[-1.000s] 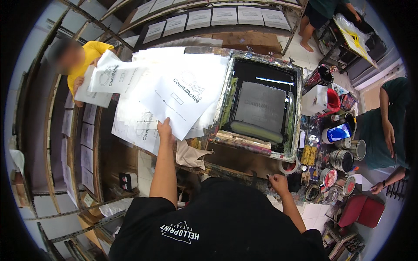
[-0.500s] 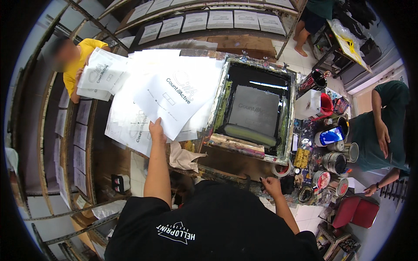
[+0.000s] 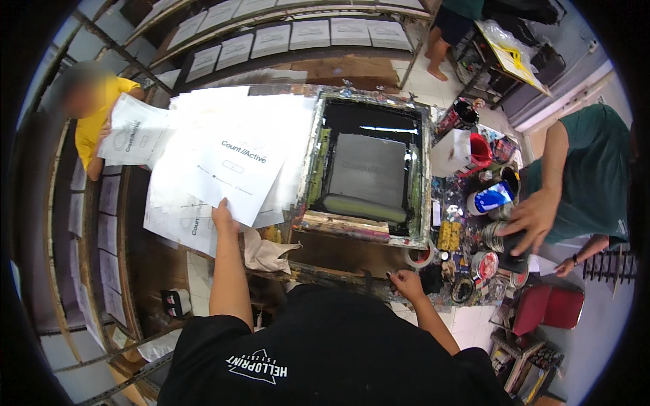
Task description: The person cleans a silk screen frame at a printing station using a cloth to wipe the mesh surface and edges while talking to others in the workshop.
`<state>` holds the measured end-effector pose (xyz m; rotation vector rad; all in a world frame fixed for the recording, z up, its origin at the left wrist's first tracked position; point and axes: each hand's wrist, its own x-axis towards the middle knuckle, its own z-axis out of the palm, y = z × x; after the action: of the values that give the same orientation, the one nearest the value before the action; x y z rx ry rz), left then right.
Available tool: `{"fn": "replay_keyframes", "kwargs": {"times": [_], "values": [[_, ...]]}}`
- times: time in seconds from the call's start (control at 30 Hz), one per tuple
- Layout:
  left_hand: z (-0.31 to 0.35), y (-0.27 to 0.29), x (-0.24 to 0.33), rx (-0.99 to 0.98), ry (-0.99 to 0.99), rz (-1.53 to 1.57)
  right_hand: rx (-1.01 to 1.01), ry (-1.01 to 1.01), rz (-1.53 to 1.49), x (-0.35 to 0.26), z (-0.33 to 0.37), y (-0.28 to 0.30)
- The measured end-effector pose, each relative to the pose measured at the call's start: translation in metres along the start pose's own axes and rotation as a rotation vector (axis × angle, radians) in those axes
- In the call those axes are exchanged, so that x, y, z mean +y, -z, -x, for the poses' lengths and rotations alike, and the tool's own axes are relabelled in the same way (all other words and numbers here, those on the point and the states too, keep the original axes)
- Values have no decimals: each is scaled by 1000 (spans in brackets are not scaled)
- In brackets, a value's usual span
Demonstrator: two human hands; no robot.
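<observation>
My left hand (image 3: 225, 218) pinches the near edge of a white printed sheet (image 3: 235, 168), which lies over a spread pile of paper (image 3: 175, 132) on the worktable. To the right of the pile sits a screen printing frame (image 3: 428, 139) with dark ink in its mesh. A squeegee with a wooden handle (image 3: 344, 227) rests across its near end, beside a smear of green. At the table's front edge is my right hand (image 3: 407, 284), its fingers closed; what they hold, if anything, is too small to make out. A beige cloth (image 3: 266, 252) lies near my left wrist.
A person in yellow (image 3: 125, 86) holds printed sheets at the left. On the right, a co-worker's hand (image 3: 531, 220) hovers over ink tins (image 3: 484, 265) and a phone (image 3: 492, 198). A tape roll (image 3: 420, 255) lies by the frame. Racks of prints (image 3: 272, 40) stand behind.
The co-worker on the right has reached a hand out over the tins. My left hand keeps hold of the sheet, which now lies lower over the pile. The whole view has shifted slightly.
</observation>
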<state>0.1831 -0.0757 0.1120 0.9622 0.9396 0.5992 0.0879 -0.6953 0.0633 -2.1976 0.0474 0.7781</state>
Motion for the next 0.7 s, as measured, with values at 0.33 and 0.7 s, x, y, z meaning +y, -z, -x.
{"fn": "replay_keyframes", "kwargs": {"times": [0.33,0.7], "values": [[-37,37,-36,19,171,24,-25,-103,-61,-32,8,8],[-48,49,-53,-13,243,-11,10,-92,-75,-28,7,3]]}}
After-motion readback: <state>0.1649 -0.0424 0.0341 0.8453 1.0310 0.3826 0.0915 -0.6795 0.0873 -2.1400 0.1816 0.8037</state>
